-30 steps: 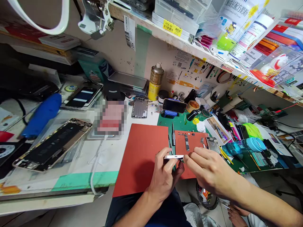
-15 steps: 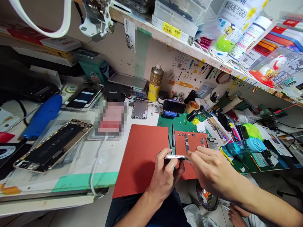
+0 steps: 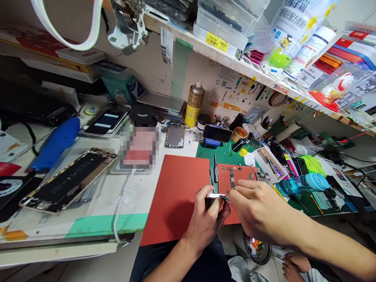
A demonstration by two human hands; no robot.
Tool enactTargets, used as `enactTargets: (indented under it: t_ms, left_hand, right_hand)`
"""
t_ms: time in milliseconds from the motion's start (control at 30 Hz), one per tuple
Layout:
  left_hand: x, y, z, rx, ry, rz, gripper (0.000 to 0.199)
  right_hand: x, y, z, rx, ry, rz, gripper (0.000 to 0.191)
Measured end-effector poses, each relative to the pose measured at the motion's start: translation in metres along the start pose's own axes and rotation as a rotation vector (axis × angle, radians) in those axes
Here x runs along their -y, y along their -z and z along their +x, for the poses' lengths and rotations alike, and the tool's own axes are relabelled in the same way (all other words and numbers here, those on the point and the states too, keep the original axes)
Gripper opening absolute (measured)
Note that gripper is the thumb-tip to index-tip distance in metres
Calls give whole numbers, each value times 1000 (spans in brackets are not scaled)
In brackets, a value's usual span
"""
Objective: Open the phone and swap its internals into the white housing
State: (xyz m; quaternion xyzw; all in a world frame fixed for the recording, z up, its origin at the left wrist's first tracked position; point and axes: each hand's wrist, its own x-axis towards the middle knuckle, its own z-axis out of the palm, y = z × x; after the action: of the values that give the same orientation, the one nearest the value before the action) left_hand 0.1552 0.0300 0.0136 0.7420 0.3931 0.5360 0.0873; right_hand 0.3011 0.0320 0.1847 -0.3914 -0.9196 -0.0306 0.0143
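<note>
My left hand grips a smartphone above the red mats, with its lower edge and ports turned toward me. The fingers wrap round its left end and underside. At the phone's right end, my right hand is closed, its fingertips pressed against the edge. A sliver of green shows by those fingertips; what they pinch is mostly hidden. Just beyond the hands lie a screwdriver, a thin dark tool and a narrow phone circuit board. An opened phone rests beyond my right hand.
A large red mat covers the bench on the left of my hands. Further left are an opened phone and a white cable. A spray can stands at the back, and a blue bottle lies right. A shelf overhangs the bench.
My right hand has shifted a little to the left along the phone's edge, and the phone has tilted slightly. My left hand keeps its grip. The whole view has moved slightly.
</note>
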Motion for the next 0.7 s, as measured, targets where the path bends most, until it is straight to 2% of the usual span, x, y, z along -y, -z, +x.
enactTargets:
  t_ms: [200,433,700]
  left_hand:
    - [2,-1,-2,-12,-11,-9,15]
    - [3,0,-1,-11,-11,-38,13]
    - [3,2,7,-62,-8,-100,24]
  right_hand:
    - [-2,-1,3,78,30,-26,19]
    - [-5,-3,6,66,54,-17,22]
    - [-9,0,8,131,36,1,21]
